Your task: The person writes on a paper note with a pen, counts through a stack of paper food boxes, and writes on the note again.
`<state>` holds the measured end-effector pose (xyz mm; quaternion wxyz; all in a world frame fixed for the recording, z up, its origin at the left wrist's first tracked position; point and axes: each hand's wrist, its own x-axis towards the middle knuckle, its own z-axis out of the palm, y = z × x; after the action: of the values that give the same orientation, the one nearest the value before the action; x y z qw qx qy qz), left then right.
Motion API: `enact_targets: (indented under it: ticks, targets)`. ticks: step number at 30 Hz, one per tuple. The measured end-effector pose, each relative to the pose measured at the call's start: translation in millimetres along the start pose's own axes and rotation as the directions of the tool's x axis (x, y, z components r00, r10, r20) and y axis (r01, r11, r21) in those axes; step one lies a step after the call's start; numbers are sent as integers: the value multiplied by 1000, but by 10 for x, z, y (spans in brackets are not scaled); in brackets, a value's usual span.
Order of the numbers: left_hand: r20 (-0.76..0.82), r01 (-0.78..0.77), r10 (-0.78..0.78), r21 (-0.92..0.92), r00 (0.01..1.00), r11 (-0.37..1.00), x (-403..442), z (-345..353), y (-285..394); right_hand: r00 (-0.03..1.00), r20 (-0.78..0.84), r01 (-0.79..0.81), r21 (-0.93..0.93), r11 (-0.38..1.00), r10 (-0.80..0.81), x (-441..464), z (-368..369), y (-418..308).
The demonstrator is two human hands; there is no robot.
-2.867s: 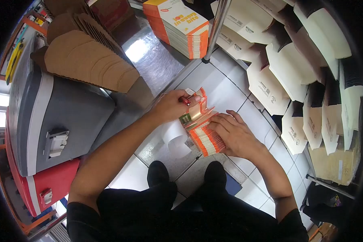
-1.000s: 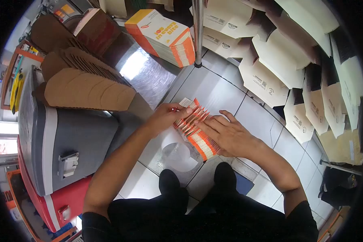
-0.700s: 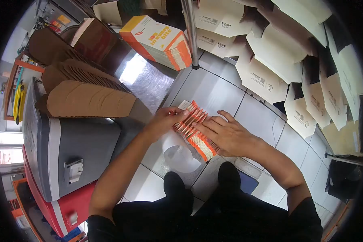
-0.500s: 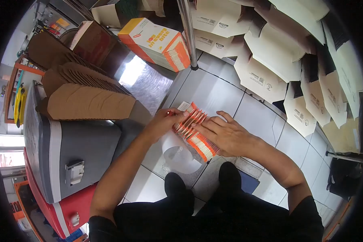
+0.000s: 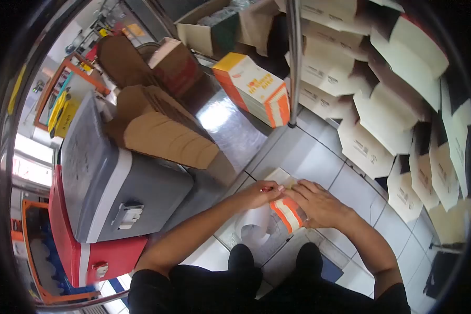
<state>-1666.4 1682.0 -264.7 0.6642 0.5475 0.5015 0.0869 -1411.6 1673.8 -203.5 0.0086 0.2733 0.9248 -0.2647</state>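
A compact stack of orange and white folded cartons (image 5: pixel 288 215) is between my hands, above the tiled floor. My right hand (image 5: pixel 322 203) lies over the stack's upper right side, fingers bent round it. My left hand (image 5: pixel 266 192) is closed at the stack's upper left, with a small red object (image 5: pixel 266 189) between its fingers. A pale flat piece (image 5: pixel 279 177) shows just beyond my fingertips. Below my left hand hangs a curled translucent white sheet (image 5: pixel 253 225); what holds it is hidden.
A grey cooler (image 5: pixel 136 193) stands on a red cooler (image 5: pixel 115 256) at left, with brown cardboard pieces (image 5: pixel 167 137) on top. Behind are a metal surface (image 5: pixel 230 123), a printed carton stack (image 5: pixel 254 86) and a metal post (image 5: pixel 294 63). Cream boxes (image 5: pixel 387 115) fill the right.
The camera view has shifted, so surroundings sit lower and farther right. The fanned cartons are now pressed into a shorter stack, and my hands have come closer together at its upper end.
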Motion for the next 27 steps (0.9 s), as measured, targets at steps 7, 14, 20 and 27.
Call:
enact_targets:
  ticks: [7,14,20,27]
  targets:
    - [-91,-10,-7,-194,996,981,28,68,-222,997,42,63,-64,996,-61,76,67,9]
    - [-192,-78,48,-149,980,986,117,-336,-329,995,-92,50,68,996,-44,-75,-30,283]
    - [-306,3,-95,-286,947,958,-364,-721,-221,928,-368,77,27,997,-62,-378,-885,-146]
    - [-333,175,-268,-284,904,943,-672,-761,-670,554,-511,183,-695,695,-657,349,-1138,-230]
